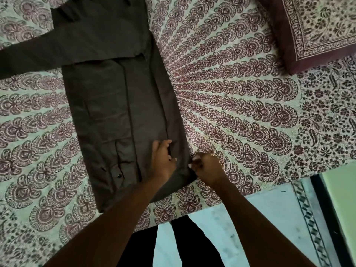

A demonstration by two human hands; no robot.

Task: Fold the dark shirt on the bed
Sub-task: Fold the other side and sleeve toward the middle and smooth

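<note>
dark shirt [119, 105] flat on bed [231, 93] | left hand [163, 160] fingers pressing hem | right hand [207, 166] fingers pinching hem

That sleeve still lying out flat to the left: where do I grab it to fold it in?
Take the sleeve near its far cuff end, coming from the left. It lies flat and straight across the bedsheet, joined to the dark shirt at the shoulder, so lifting the end swings it over the body.

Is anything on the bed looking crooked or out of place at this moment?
One sleeve of the dark shirt sticks out flat to the left, unfolded, while the right side is folded in. Both hands, left hand and right hand, work at the near right hem.
</note>
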